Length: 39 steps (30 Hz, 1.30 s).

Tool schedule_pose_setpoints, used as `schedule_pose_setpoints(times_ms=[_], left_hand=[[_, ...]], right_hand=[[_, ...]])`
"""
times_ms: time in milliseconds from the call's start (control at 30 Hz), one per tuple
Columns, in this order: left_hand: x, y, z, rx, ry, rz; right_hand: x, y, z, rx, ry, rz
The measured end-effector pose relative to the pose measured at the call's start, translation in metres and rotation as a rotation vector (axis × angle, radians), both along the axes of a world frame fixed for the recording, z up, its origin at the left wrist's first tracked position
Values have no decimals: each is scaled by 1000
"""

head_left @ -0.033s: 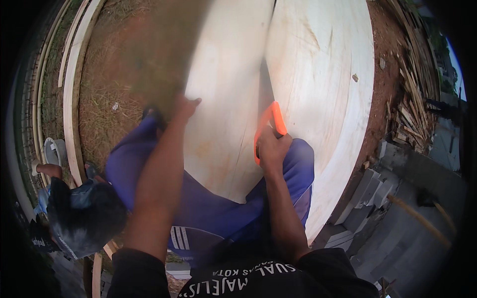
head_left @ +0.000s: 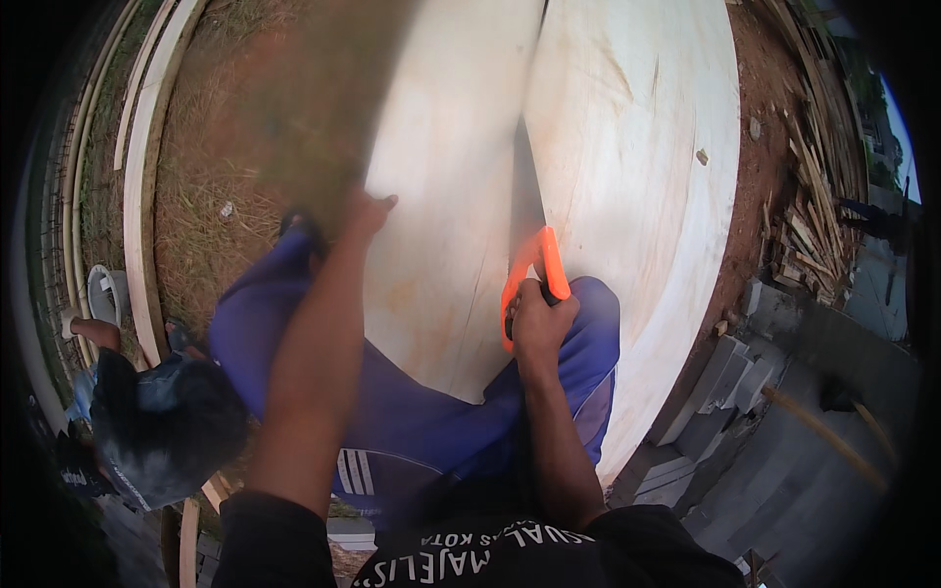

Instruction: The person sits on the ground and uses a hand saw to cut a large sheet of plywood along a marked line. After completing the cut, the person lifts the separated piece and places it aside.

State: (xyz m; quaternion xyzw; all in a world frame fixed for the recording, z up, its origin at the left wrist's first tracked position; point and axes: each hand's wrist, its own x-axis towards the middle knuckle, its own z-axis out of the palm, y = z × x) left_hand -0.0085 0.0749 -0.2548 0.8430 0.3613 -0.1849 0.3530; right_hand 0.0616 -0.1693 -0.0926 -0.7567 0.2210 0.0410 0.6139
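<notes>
A large pale plywood sheet [head_left: 431, 255] spreads out in front of me, split by a long cut that runs from its far end towards me. In my right hand [head_left: 540, 316] is a handsaw [head_left: 555, 263] with an orange and black handle. Its blade lies along the line of the cut, pointing away from me. My left hand [head_left: 367, 213] grips the sheet's left edge, thumb on the top face and the other fingers mostly hidden or blurred. My legs in blue trousers [head_left: 265, 304] are bent against the board at both sides.
Another person [head_left: 167, 421] in dark clothing crouches at the lower left near a pale bucket [head_left: 106, 296]. Long timber beams [head_left: 143, 196] lie on the left. Scrap wood [head_left: 814, 220] is heaped at the right, above grey blocks [head_left: 720, 377]. A small chip [head_left: 701, 157] sits on the sheet.
The saw and my right hand have moved back towards me along the cut, showing more of the blade. My left hand stays at the sheet's edge.
</notes>
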Motion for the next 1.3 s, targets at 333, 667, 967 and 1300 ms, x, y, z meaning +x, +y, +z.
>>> schedule_pose_setpoints(times_ms=[333, 667, 967, 1300], left_hand=[[11, -19, 14, -161, -19, -7], [4, -18, -9, -64, -56, -53], [8, -17, 3, 50, 25, -62], [10, -24, -11, -97, -33, -50]], right_hand=[[52, -27, -26, -166, 93, 21], [26, -31, -11, 56, 64, 3], [-100, -35, 58, 38, 196, -50], [49, -39, -26, -98, 169, 8]])
